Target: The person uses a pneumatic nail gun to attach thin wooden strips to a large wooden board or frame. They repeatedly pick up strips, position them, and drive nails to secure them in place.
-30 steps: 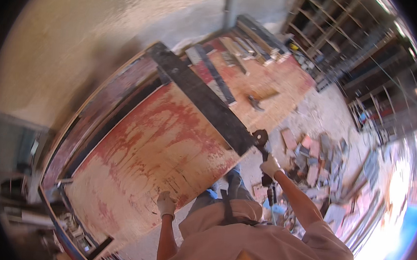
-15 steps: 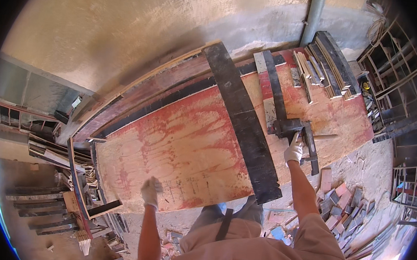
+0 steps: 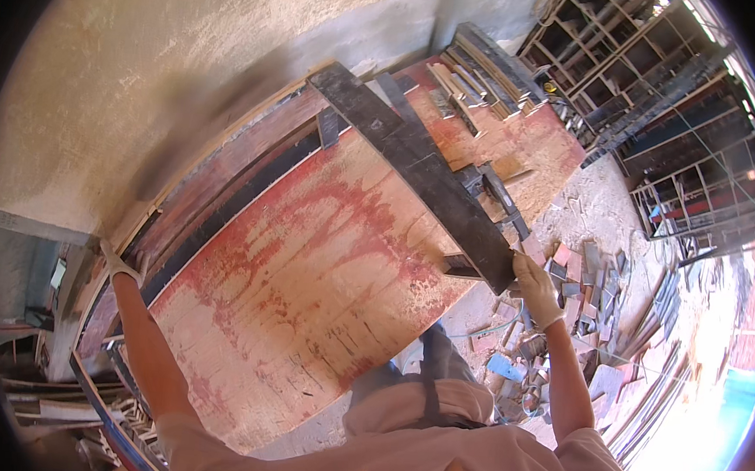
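Note:
At the near end of a wide black plank (image 3: pixel 417 168), my gloved right hand (image 3: pixel 535 292) is closed round its end. The plank lies across the red-stained wooden worktop (image 3: pixel 306 257), its near end raised on a small block (image 3: pixel 460 265). My gloved left hand (image 3: pixel 122 263) is stretched far to the left, on a long narrow board (image 3: pixel 216 159) standing along the wall; its fingers seem hooked over the edge and are partly hidden. Beyond the plank lies a black tool (image 3: pixel 498 196) that looks like a nail gun, partly covered by the plank.
Wood strips (image 3: pixel 494 73) are stacked at the worktop's far right. Offcuts (image 3: pixel 580 285) litter the floor to the right, beside a thin hose (image 3: pixel 484 335). A metal rack (image 3: pixel 618 51) stands at the back right. More lumber (image 3: pixel 59 410) is piled at the lower left.
My right hand has let go of the black tool and taken the plank's near end. My left hand has moved from above the worktop to the long board. The view has turned.

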A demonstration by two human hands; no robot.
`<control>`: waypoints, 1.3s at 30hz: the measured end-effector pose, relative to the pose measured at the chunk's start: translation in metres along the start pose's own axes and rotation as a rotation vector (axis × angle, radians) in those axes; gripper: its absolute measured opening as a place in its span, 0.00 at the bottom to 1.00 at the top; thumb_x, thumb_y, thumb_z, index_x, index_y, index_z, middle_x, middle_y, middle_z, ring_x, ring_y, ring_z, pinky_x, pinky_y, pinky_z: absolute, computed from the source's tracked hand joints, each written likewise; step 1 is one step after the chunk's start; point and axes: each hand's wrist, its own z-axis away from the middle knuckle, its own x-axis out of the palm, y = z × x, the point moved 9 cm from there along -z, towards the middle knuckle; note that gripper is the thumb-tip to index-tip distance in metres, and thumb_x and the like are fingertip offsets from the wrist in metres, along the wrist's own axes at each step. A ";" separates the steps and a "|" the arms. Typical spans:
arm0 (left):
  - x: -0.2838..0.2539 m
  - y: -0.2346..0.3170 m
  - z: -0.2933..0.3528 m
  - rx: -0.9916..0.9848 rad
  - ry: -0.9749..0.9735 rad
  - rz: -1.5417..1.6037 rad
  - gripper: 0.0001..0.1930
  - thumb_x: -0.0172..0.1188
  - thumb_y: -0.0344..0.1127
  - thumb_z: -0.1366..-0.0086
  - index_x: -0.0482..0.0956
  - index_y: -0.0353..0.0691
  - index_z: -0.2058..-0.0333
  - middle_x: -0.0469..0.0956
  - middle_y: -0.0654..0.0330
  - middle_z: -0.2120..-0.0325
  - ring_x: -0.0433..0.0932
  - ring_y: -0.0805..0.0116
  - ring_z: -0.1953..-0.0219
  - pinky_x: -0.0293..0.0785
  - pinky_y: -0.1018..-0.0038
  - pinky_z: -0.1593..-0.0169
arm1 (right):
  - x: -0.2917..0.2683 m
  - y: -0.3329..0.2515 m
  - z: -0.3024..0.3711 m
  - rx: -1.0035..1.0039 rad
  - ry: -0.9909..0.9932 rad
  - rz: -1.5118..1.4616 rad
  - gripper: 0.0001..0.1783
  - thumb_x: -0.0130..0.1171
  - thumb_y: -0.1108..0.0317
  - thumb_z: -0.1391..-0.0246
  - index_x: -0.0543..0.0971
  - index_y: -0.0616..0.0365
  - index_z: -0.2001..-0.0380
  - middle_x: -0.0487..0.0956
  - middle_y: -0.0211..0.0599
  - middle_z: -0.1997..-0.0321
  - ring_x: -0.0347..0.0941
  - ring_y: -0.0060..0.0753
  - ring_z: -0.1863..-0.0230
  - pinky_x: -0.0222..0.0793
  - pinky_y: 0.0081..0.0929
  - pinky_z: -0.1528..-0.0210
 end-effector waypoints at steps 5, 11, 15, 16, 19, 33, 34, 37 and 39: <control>-0.017 0.036 -0.083 -0.075 -0.116 0.045 0.23 0.63 0.58 0.40 0.79 0.41 0.66 0.77 0.62 0.72 0.79 0.66 0.69 0.88 0.70 0.65 | 0.021 0.005 0.004 0.007 0.032 -0.195 0.22 0.53 0.54 0.34 0.79 0.58 0.46 0.80 0.36 0.65 0.81 0.28 0.68 0.79 0.27 0.70; -0.069 0.077 0.005 0.165 -0.310 0.251 0.16 0.65 0.48 0.38 0.80 0.40 0.64 0.76 0.60 0.71 0.77 0.66 0.68 0.87 0.68 0.59 | -0.002 0.043 0.036 -0.022 0.092 -0.095 0.19 0.57 0.59 0.37 0.82 0.64 0.54 0.80 0.31 0.68 0.77 0.22 0.68 0.78 0.25 0.64; -0.150 0.182 0.119 0.829 -0.412 0.266 0.13 0.62 0.40 0.34 0.81 0.36 0.59 0.79 0.56 0.66 0.80 0.62 0.63 0.84 0.68 0.51 | 0.019 0.095 0.027 0.094 0.018 -0.307 0.24 0.61 0.56 0.40 0.80 0.65 0.49 0.81 0.34 0.63 0.79 0.24 0.62 0.79 0.28 0.61; -0.175 0.199 0.171 0.902 -0.417 0.327 0.14 0.62 0.40 0.34 0.81 0.34 0.56 0.79 0.54 0.63 0.80 0.61 0.60 0.83 0.67 0.50 | 0.038 0.104 0.015 0.110 -0.072 -0.403 0.27 0.61 0.55 0.39 0.78 0.66 0.45 0.81 0.39 0.57 0.79 0.25 0.60 0.79 0.27 0.61; -0.255 0.183 0.299 1.133 -0.309 0.405 0.18 0.63 0.37 0.34 0.77 0.33 0.49 0.78 0.48 0.55 0.79 0.58 0.53 0.79 0.65 0.46 | 0.059 0.070 -0.008 0.003 -0.113 -0.579 0.32 0.54 0.50 0.33 0.69 0.64 0.37 0.74 0.52 0.43 0.79 0.44 0.50 0.79 0.41 0.52; -0.400 -0.438 0.260 -0.192 -0.076 0.818 0.34 0.42 0.64 0.32 0.70 0.50 0.35 0.71 0.59 0.36 0.68 0.50 0.35 0.58 0.39 0.31 | 0.108 0.238 0.005 0.480 -0.123 -1.328 0.33 0.48 0.36 0.38 0.72 0.48 0.41 0.75 0.35 0.40 0.69 0.47 0.40 0.62 0.61 0.36; -0.373 -0.444 0.267 -0.226 -0.211 0.803 0.32 0.44 0.61 0.32 0.71 0.50 0.36 0.72 0.59 0.37 0.68 0.51 0.35 0.59 0.38 0.32 | 0.113 0.252 -0.005 0.510 -0.121 -1.298 0.33 0.49 0.37 0.38 0.71 0.49 0.41 0.73 0.38 0.40 0.70 0.49 0.41 0.63 0.61 0.36; -0.362 -0.473 0.233 -0.224 -0.270 0.757 0.28 0.51 0.55 0.35 0.74 0.49 0.40 0.80 0.61 0.46 0.76 0.55 0.44 0.66 0.37 0.38 | 0.130 0.275 -0.032 0.483 -0.159 -1.221 0.33 0.51 0.41 0.39 0.67 0.51 0.40 0.70 0.46 0.39 0.70 0.54 0.41 0.67 0.61 0.38; -0.366 -0.448 0.203 -0.193 -0.602 0.714 0.20 0.51 0.57 0.35 0.75 0.49 0.56 0.79 0.64 0.69 0.77 0.59 0.59 0.71 0.44 0.51 | 0.149 0.259 -0.051 0.353 -0.276 -1.183 0.33 0.53 0.43 0.39 0.65 0.52 0.39 0.68 0.52 0.39 0.70 0.57 0.41 0.69 0.61 0.38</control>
